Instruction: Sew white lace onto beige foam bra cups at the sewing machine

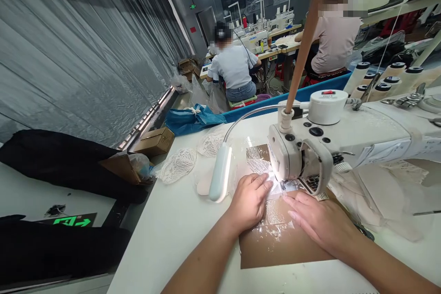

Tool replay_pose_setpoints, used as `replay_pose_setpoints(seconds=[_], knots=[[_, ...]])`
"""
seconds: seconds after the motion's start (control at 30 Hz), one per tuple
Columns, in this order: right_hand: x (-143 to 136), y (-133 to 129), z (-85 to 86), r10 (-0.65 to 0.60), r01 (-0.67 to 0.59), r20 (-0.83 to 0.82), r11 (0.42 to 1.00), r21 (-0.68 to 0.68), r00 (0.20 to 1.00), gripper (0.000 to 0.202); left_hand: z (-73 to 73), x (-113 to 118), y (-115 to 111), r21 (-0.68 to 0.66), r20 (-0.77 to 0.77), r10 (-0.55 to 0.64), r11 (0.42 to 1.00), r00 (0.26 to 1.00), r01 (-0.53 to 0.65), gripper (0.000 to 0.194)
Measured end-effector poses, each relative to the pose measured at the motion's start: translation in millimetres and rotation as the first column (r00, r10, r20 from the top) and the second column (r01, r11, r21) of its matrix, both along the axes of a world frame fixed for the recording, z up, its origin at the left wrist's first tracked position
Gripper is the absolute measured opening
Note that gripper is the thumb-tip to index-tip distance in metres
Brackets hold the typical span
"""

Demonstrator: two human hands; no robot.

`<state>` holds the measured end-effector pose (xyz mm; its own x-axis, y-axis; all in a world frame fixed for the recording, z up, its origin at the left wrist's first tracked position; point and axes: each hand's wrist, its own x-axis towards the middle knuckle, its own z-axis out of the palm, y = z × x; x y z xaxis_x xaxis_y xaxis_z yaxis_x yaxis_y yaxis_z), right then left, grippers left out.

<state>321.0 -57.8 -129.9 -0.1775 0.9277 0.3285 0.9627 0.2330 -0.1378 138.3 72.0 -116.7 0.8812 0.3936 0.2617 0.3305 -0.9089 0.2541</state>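
Right of frame centre | white fabric (275, 191) at sewing machine (284, 156) | left hand (251, 202) touching, nearer; right hand (315, 218) just lower right | long axis indistinct | both grips: cannot tell

The brown sheet (272, 251) is gleaming smooth and glossy on a smooth desk (172, 239). From it, at two o'clock, the sewing machine (372, 131) is showing a smooth painted shell; at ten, lace (179, 164) is showing rough openwork cloth, a lamp (217, 172) is presenting smooth plastic, and a pleated curtain (79, 50) is shining softly.
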Motion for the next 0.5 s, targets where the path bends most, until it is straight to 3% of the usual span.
replay_pose_setpoints(seconds=[0.23, 0.4, 0.5], knots=[[7.6, -1.3, 6.2, 0.076, -0.079, -0.115, 0.997, -0.020, 0.990, 0.034, 2.5, -3.6, -7.0, -0.032, 0.050, 0.094, 0.995, 0.994, -0.093, 0.041], [26.6, -18.0, 11.7, -0.058, 0.059, -0.028, 0.998, 0.018, 0.998, 0.031, 6.1, -9.3, -5.4, -0.117, 0.075, 0.199, 0.975, 0.977, -0.189, 0.031], [39.0, -35.5, 4.1, -0.072, 0.071, 0.036, 0.997, 0.017, 0.997, 0.027, 15.0, -17.5, -10.4, -0.152, 0.059, 0.179, 0.974, 0.982, -0.169, 0.025]])
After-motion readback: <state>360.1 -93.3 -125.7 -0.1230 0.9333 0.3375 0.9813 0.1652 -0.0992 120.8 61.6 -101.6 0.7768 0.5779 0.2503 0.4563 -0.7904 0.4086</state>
